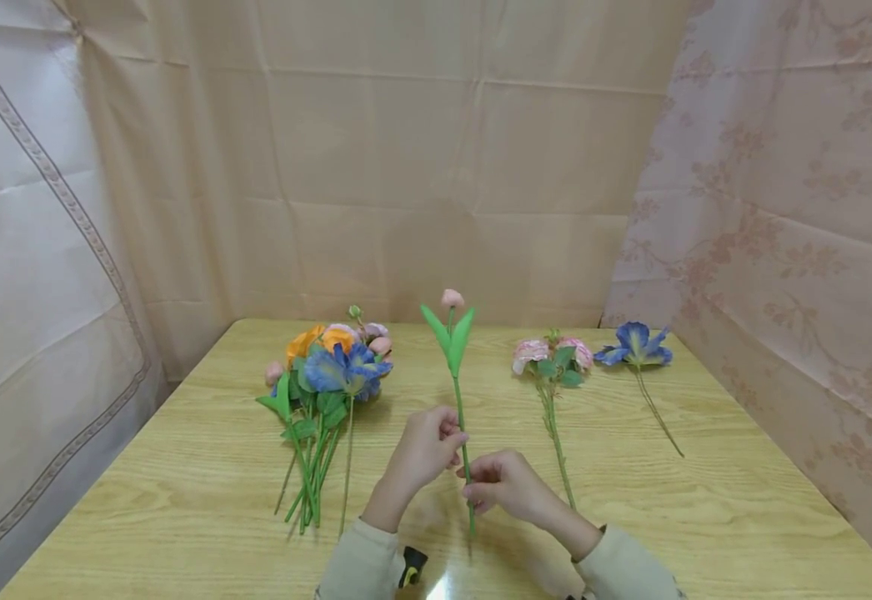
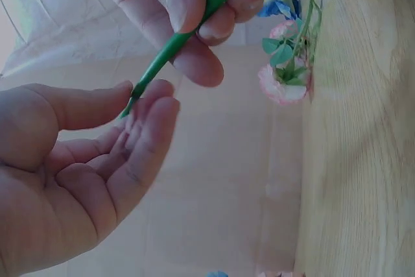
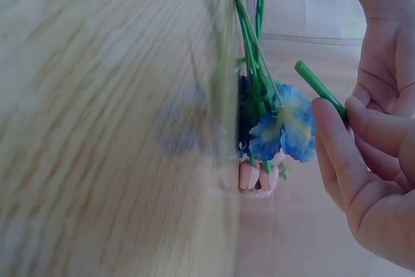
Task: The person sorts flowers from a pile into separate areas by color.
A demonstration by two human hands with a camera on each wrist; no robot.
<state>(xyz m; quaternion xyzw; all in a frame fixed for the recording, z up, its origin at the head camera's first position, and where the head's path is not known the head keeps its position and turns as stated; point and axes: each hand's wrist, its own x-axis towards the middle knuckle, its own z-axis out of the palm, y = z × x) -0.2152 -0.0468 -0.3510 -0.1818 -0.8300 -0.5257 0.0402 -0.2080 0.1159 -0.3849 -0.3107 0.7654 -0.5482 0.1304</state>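
The tulip stem (image 1: 460, 400) is held above the wooden tabletop (image 1: 181, 467), near its front edge and roughly at centre. Its long axis runs nearly upright in the head view, leaning slightly — the pale pink bud (image 1: 452, 298) points up and away from the person, and the cut end points down toward the front edge. Two pointed green leaves (image 1: 451, 337) spread in a V just below the bud. The stem is smooth, round and uniformly green, with a plastic look.

The right hand (image 1: 507, 485) pinches the lower part of the stem between thumb and curled fingers. The left hand (image 1: 427, 450) meets the stem just above it; in the left wrist view its fingers (image 2: 139, 141) lie nearly straight, with thumb tip and fingertips touching the stem rather than wrapping it.

A bundle of artificial flowers (image 1: 327, 375) lies flat on the tabletop to the left — orange, pink and blue fabric-like blooms, green stems pointing toward the person. To the right lies a pink flower sprig (image 1: 552, 358) with small leaves, and beyond it a single blue flower (image 1: 634, 346) on a thin stem. Both lie apart from the hands. Beige creased cloth (image 1: 436, 167) hangs behind and at both sides.
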